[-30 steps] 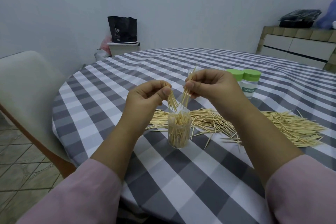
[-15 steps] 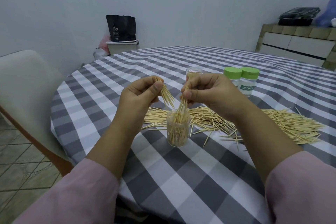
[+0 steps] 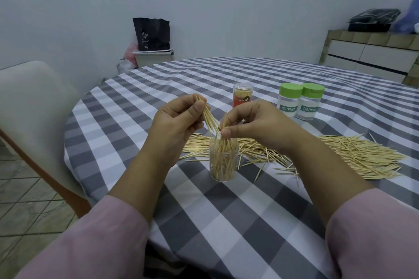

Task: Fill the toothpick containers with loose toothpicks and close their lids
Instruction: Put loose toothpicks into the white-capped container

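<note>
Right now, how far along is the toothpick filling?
Two green-lidded containers stand closed, apparently done. In hand: the open clear container, partly full; the right hand feeds toothpicks into it, while the left hand holds a bundle. Left: the loose pile on the table and this container's lid.

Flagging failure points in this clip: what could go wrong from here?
The clear jar stands free, unheld, while the right hand pushes toothpicks into its mouth; a sideways nudge could tip it. The left hand pinches its bundle at one end only, so sticks may slip and miss the jar.
</note>
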